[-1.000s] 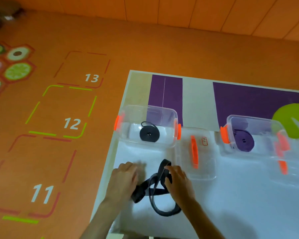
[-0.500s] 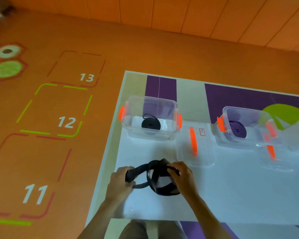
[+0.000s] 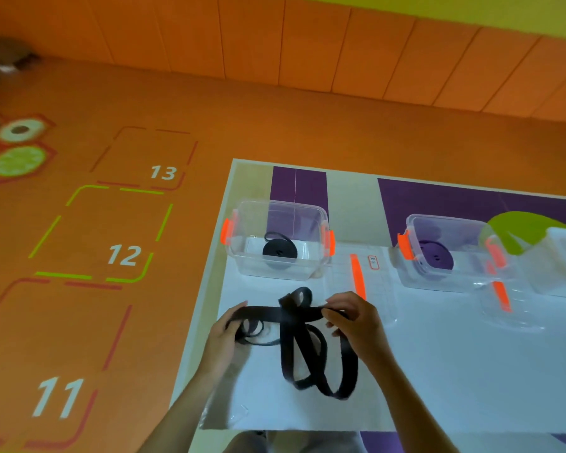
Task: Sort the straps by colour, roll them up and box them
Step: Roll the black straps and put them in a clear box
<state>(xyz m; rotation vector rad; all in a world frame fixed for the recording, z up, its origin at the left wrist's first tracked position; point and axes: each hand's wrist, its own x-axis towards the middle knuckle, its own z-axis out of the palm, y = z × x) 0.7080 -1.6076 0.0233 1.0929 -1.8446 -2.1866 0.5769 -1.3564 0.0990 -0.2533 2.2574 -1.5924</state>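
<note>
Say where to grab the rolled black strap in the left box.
Pinch the rolled black strap across its outer edge, coming straight down through the open top of the left box. It lies flat on the box floor and the clear walls block the sides. Skip the loose tail behind it; it would likely unwind.

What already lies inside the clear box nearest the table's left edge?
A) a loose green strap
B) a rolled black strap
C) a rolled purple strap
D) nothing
B: a rolled black strap lies in the left box; the purple roll sits in the other box, and the left hand and right hand hold a loose black strap.
</note>
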